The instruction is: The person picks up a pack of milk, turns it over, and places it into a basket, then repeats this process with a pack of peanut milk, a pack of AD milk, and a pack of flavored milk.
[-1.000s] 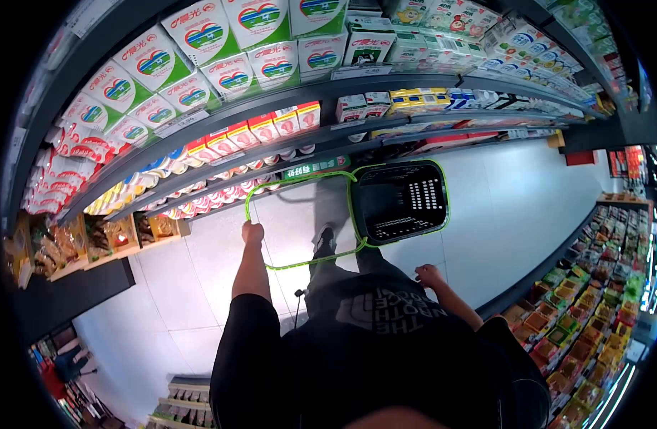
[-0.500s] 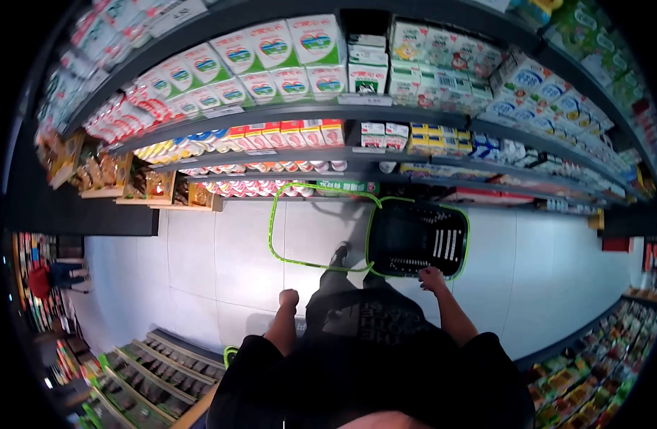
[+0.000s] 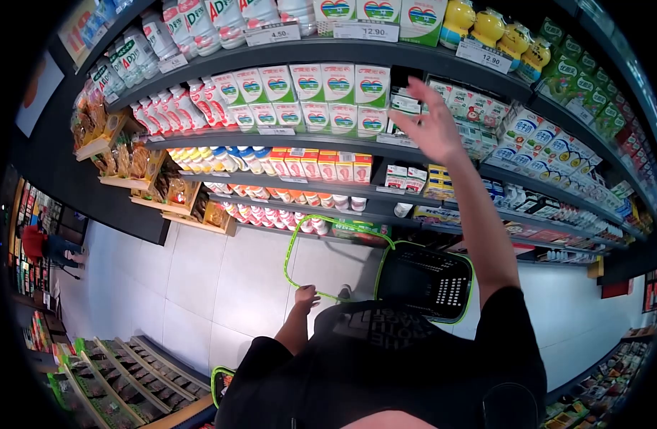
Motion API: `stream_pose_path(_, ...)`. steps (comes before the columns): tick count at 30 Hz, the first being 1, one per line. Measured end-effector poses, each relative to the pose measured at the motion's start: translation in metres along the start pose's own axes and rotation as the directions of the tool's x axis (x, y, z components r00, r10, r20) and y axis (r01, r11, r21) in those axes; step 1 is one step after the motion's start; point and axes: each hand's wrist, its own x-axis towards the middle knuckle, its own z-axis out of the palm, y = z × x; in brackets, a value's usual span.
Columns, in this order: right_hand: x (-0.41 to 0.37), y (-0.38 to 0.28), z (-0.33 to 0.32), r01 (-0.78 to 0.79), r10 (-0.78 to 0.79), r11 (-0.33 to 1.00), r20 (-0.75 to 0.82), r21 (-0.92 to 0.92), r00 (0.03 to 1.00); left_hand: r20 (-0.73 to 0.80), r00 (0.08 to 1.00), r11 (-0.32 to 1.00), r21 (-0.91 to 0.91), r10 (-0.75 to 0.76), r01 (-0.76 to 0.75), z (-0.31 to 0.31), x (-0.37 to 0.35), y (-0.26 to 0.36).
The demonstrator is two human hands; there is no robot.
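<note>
My right hand [image 3: 434,127] is raised at the upper shelf, its fingers apart and nothing in them. Behind its fingers are small white cartons [image 3: 405,102], partly covered by the hand. White and green boxes with a heart print [image 3: 372,86] stand just left of it, and more cartons [image 3: 478,107] stand to its right. My left hand [image 3: 307,296] hangs low near the front of my shirt, beside the green rim of a basket handle [image 3: 288,261]. Its fingers are loosely bent and apart, with nothing visible in them. The black basket [image 3: 414,275] is on the floor below my right forearm.
Shelves [image 3: 328,140] with bottles and cartons curve across the front. Wooden trays of packaged food [image 3: 164,187] stand at the left. A person in red [image 3: 33,243] is far left. Slanted racks [image 3: 121,372] are at the lower left, with another green-rimmed basket [image 3: 219,386] beside them.
My right hand has risen from beside the basket to the upper shelf, and its fingers have spread. My left hand has moved slightly right and opened. The view has tilted up towards the shelves.
</note>
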Motion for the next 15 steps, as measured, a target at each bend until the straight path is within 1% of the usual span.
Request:
stream_pose_path(1, 0.025, 0.0, 0.005, -0.028, 0.031, 0.993, 0.023, -0.112, 0.999, 0.061, 0.997, 0.998, -0.043, 0.054, -0.051, 0.0, 0.005, 0.007)
stream_pose_path(2, 0.049, 0.002, 0.011, -0.052, 0.063, 0.973, 0.042, -0.224, 0.997, 0.061, 0.995, 0.994, -0.089, 0.075, -0.07, 0.003, -0.004, 0.019)
stream_pose_path(4, 0.082, -0.002, 0.019, -0.098, 0.132, 0.968, 0.138, -0.232, 0.982, 0.082, 0.991, 0.987, -0.123, 0.109, -0.098, -0.004, 0.0, 0.025)
stream_pose_path(6, 0.101, -0.003, 0.022, -0.177, 0.177, 0.984, 0.303, -0.028, 0.936, 0.093, 0.99, 0.986, -0.136, 0.11, -0.097, -0.014, 0.003, 0.023)
stream_pose_path(7, 0.105, 0.001, 0.027, -0.17, 0.166, 0.985, 0.29, -0.009, 0.943, 0.102, 0.989, 0.986, -0.144, 0.105, -0.09, -0.023, 0.005, 0.017)
stream_pose_path(9, 0.111, 0.01, 0.035, -0.157, 0.145, 0.987, 0.263, 0.027, 0.954, 0.059, 0.997, 0.985, -0.17, 0.046, -0.035, -0.039, 0.008, -0.002)
stream_pose_path(10, 0.111, 0.009, 0.036, -0.192, 0.168, 0.979, 0.285, 0.062, 0.944, 0.043, 0.999, 0.985, -0.169, -0.02, 0.027, -0.049, 0.011, -0.012)
stream_pose_path(13, 0.104, -0.006, 0.034, -0.309, 0.307, 0.95, 0.286, -0.039, 0.908, 0.001, 0.981, 0.967, -0.165, -0.196, 0.193, -0.08, 0.02, -0.045)
stream_pose_path(15, 0.093, -0.006, 0.038, -0.203, 0.216, 0.974, 0.137, -0.099, 0.967, 0.001, 0.966, 0.951, -0.175, -0.26, 0.256, -0.096, 0.021, -0.055)
